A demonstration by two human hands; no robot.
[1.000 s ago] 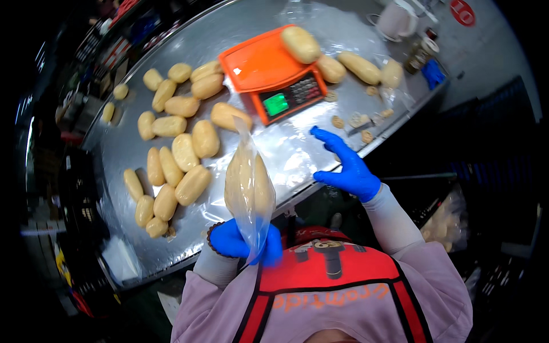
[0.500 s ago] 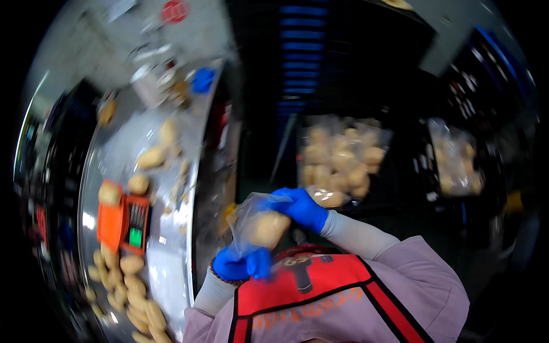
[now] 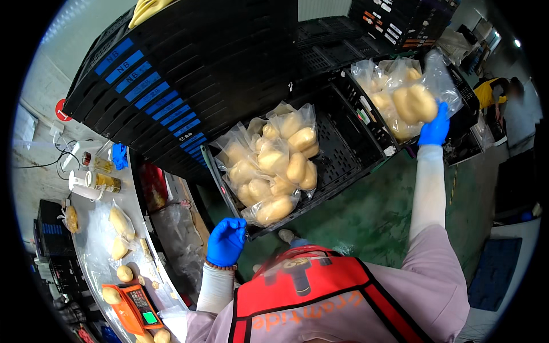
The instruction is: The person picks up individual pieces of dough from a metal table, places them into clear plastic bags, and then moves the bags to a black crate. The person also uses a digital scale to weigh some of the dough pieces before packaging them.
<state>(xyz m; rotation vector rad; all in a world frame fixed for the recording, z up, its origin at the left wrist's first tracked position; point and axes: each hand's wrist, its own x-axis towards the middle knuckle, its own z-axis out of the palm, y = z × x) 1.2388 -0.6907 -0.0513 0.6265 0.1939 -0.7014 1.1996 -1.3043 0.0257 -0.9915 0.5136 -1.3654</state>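
My right hand (image 3: 436, 127), in a blue glove, is stretched out at the far right and grips a clear plastic bag of peeled potatoes (image 3: 414, 103). This bag is over a black crate (image 3: 370, 128) that holds other bagged potatoes (image 3: 374, 80). In the middle, a second black crate (image 3: 349, 140) has several bags of potatoes (image 3: 269, 160) piled in its left half. My left hand (image 3: 226, 243), also blue-gloved, is beside that crate's near left corner. Its fingers are curled in with nothing visible in them; whether it touches the crate I cannot tell.
A tall stack of black crates (image 3: 217, 63) rises behind the middle crate. On the left, a metal table (image 3: 97, 240) carries an orange scale (image 3: 134, 308), loose potatoes (image 3: 124, 273), a bagged potato (image 3: 121, 222) and jars (image 3: 106, 182). Another person (image 3: 494, 94) in yellow is at the far right.
My view has swung right. The bag that was between both hands over my lap is now in my right hand alone, out at the right crate. My left hand has let go of it.
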